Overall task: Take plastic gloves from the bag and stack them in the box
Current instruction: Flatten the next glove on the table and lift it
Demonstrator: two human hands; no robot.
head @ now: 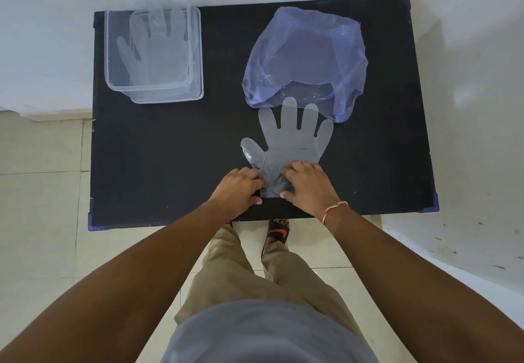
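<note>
Glove (pixel 295 138) lay flat on black table (pixel 170 150), fingertips touching blue bag (pixel 306 53). Left hand (pixel 238 189) and right hand (pixel 306 187) pinched its cuff. Next, probably: lift, carry to clear box (pixel 113 51), stack on gloves inside.

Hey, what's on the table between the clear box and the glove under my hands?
Nothing: in the head view, only bare black table separates the clear box from the glove that both hands press flat.
</note>
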